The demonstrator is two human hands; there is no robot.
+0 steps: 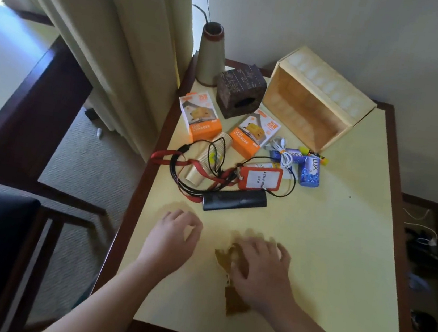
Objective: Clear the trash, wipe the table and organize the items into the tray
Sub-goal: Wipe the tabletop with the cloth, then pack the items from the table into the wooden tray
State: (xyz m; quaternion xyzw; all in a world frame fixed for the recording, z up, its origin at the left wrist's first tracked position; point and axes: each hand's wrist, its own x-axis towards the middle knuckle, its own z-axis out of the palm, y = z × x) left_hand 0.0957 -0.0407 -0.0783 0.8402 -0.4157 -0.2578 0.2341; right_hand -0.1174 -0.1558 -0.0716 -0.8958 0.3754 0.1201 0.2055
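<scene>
The right hand (260, 266) lies flat, fingers spread wide, pressing a brown-stained tissue (233, 301) onto the desk (340, 251) near its front edge. The tissue shows at the hand's left side and below the wrist; the hand is blurred. The left hand (172, 237) hovers or rests just to the left, near the desk's left edge, fingers loosely curled and holding nothing. A faint wet stain (179, 206) marks the surface just beyond it.

The wooden tray (318, 101) stands tipped on its side at the far right corner, its open face toward the middle of the desk. At the far left corner stands a tall cone-shaped vase (210, 53), with a dark patterned box (240, 90) just beside it. In front of these lie two orange charger boxes (201, 114), a paper cup (210, 159) on its side under tangled black cables (200, 174), a red lanyard (169, 156) with a red badge holder (260, 178), and a black case (235, 200). Nearer the tray lie a white cable (283, 153), blue Lux soap packets (310, 172) and a yellow marker (314, 154).
</scene>
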